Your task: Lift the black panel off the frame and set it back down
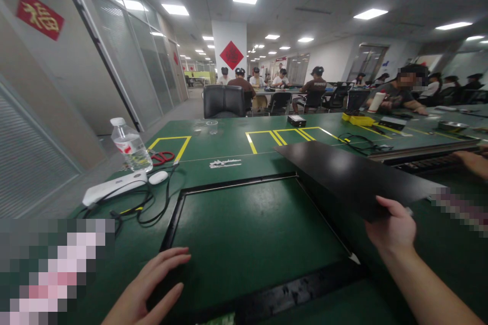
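A thin black flat panel (343, 167) is tilted above the right side of the table, with my right hand (394, 228) closed on its near edge, thumb on top. Below and left of it, a black rectangular frame (297, 289) lies flat on the green table, the tabletop showing through its middle. My left hand (152, 284) is over the frame's near left corner, fingers stretched out and holding nothing. Whether it touches the frame is hard to tell. A pale tip (354, 258) shows at the frame's near right corner.
At the left are a water bottle (130, 146), red-handled scissors (163, 157), a white power strip (114, 187), a white mouse (158, 177) and black cables (150, 208). White strips (224, 163) lie beyond the frame. A co-worker's hand (473, 163) reaches in at right.
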`<state>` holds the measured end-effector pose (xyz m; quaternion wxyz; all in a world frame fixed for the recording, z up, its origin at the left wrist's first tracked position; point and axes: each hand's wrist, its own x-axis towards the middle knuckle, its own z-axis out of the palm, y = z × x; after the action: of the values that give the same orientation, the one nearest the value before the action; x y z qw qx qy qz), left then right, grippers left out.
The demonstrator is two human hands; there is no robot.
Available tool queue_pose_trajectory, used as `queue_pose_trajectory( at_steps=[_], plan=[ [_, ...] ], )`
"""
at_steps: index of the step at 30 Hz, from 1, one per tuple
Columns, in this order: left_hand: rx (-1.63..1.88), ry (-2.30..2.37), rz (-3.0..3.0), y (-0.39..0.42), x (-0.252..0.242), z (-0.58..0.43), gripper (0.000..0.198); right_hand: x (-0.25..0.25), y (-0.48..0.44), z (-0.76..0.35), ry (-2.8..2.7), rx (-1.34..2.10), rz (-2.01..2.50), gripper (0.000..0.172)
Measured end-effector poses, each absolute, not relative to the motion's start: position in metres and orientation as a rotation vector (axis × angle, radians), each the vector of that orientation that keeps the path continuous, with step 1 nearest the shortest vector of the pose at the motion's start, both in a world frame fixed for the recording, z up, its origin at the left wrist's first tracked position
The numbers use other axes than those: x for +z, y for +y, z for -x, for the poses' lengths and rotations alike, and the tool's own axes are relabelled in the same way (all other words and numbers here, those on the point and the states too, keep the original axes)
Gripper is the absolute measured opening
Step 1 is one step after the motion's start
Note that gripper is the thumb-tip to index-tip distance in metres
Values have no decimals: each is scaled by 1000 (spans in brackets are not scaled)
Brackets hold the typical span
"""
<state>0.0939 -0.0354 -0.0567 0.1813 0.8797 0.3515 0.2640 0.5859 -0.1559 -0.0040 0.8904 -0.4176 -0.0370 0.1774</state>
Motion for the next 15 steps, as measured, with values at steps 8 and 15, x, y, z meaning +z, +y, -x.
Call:
queue_pose_trajectory(
  at_steps=[8,15],
  plan=[
    [696,968,-2543,-37,-58,-95,37,1,-154,-585,-11,259,859,14],
    [665,958,-2531,-37,-65,-93,37,-5,-152,-591,-24,212,849,24]
  ],
)
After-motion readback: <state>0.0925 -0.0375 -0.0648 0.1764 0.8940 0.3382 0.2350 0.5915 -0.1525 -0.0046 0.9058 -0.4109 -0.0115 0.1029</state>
